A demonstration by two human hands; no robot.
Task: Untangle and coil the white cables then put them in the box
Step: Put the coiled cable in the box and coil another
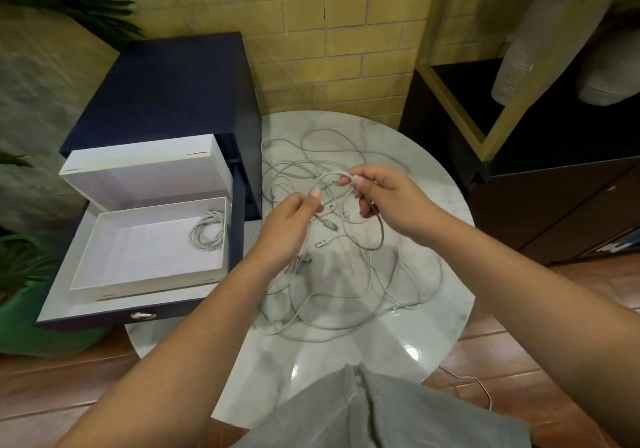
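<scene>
Grey knitted cloth (381, 409) fills the bottom centre of the frame, soft and ribbed. Above it, in mid-frame, lies the round bench (433, 326) of glossy, white-veined marble.

Thin, limp white cables (346, 291) sprawl across it in overlapping loops, with several small plugs showing near the middle. The left hand (287, 225) and right hand (384, 201) are raised over the heap at centre frame. The right hand's fingers (367, 173) pinch a bend of one cable. The left hand's fingers (304, 205) curl closed round the same strand, which arcs between them.

At centre left a shallow white cardboard box (104, 274), matte and square-cornered, sits in the open drawer (145, 316) of a navy cabinet (166, 83). Its lid (138, 170) leans upright behind it. One coiled cable (207, 230) already rests in the box's right corner.

The step in hand looks to be freeing a single cable. It would go best by finding that strand's plug and feeding it back through each crossing. Pulling the middle would likely tighten the knots. The slick marble offers little grip, so the whole heap may drag along. Keeping the lifted strand slack should help, and even loops of similar width will sit flat in the box.
</scene>
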